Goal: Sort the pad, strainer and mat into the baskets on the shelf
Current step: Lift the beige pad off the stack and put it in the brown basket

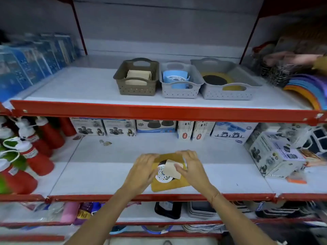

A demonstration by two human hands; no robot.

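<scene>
Here your left hand [144,167] and right hand [190,165] rest on a small pile on the middle shelf [230,175]: the beige pad [172,168] lies over the white strainer [161,175], both on the yellow mat [168,185]. Your fingers are spread, touching the pile's sides; whether they pinch anything, I cannot tell. The three baskets [180,91] stand on the shelf above.

From my feed the shelf [85,175] boards look like smooth white laminate with glossy red painted metal edges. All three baskets are matt perforated plastic: brown basket [136,89], grey basket [178,93], and the wider grey basket [228,95]. The mustard mat [169,185] reads as soft, dull cloth. The beige pad [170,169] looks matt and smooth, maybe foam, can't say. The white strainer [162,177] seems plastic. Red bottles [42,161] shiny plastic.
</scene>
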